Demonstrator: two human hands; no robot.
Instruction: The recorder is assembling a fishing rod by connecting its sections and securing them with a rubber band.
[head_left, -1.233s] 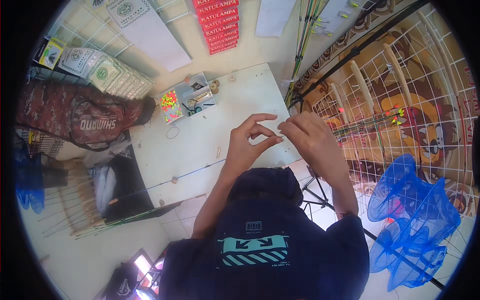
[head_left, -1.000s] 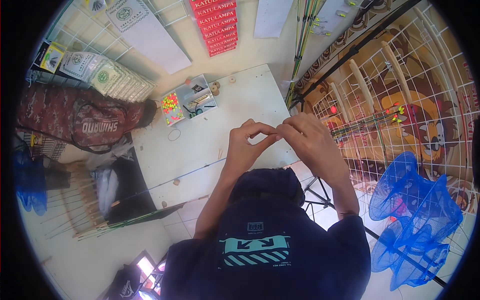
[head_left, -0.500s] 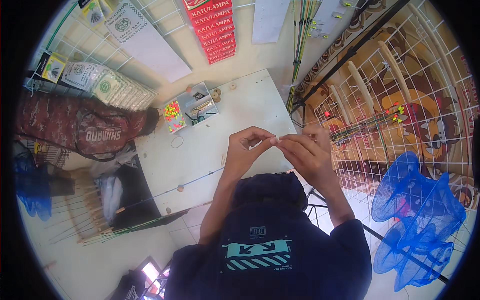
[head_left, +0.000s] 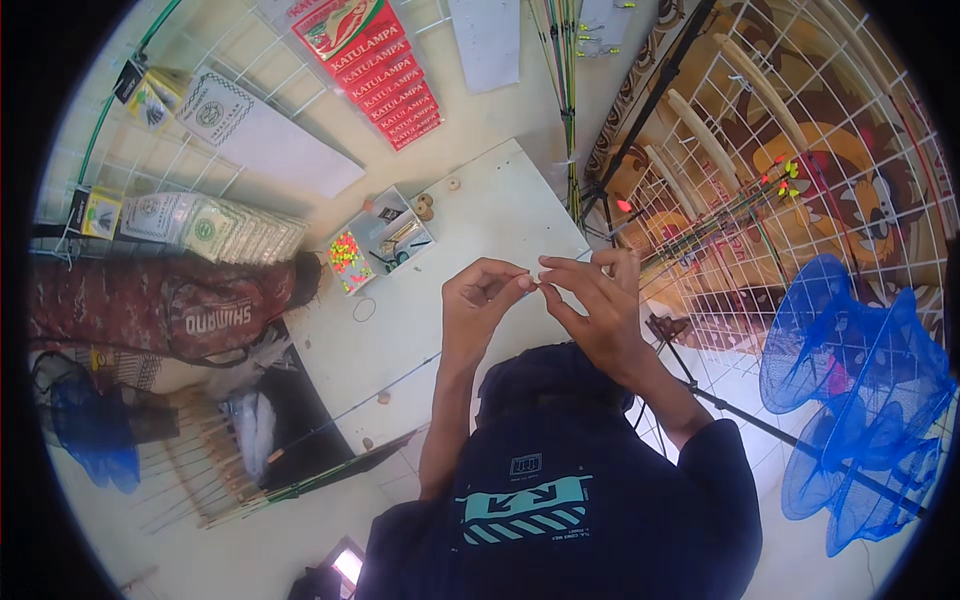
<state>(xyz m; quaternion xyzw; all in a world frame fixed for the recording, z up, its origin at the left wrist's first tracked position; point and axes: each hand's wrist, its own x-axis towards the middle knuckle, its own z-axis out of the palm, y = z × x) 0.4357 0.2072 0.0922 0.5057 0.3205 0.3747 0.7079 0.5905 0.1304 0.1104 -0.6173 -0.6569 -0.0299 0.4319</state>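
Note:
Both of my hands are raised in front of my chest, over the right part of the table. My left hand [head_left: 472,312] is closed, thumb and forefinger pinched at the tips; what they hold, if anything, is too small to make out. Close against those fingertips is my right hand [head_left: 598,308], its thumb and forefinger a little apart and the other fingers lifted. Behind and below the hands, a thin blue rod [head_left: 392,380] slants across the white table [head_left: 480,215].
A divided white tray [head_left: 352,288] at the back left holds bright small beads, scissors and tools. Wooden rings [head_left: 424,208] lie beside it, and a loop of line [head_left: 364,310] is nearer. A camouflage bag [head_left: 130,305] lies left; blue nets [head_left: 850,400] and a wire rack [head_left: 760,190] stand right.
My right hand's fingertips have parted slightly from the left hand's pinch and spread. The whole view has shifted, with the table and tray lower in the picture.

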